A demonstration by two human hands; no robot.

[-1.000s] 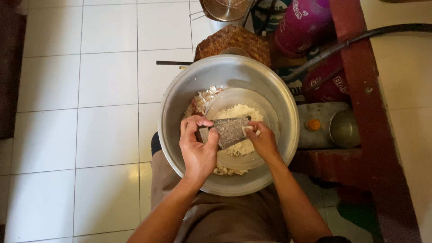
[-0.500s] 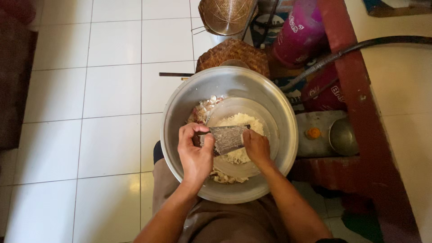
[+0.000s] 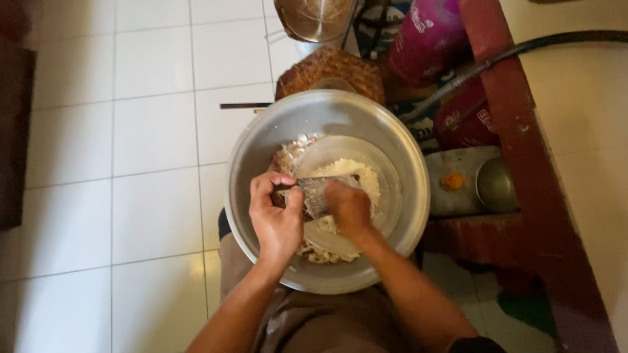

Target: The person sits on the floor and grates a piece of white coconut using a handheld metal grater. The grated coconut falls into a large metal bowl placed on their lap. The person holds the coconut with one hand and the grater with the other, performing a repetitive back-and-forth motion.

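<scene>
Steadying the metal grater over the steel bowl, my left hand clamps its end; my right hand presses food against it so white shreds fall inside.

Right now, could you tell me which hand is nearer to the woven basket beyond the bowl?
Right. The right hand is below the woven basket; the left hand is farther, lower left.
</scene>
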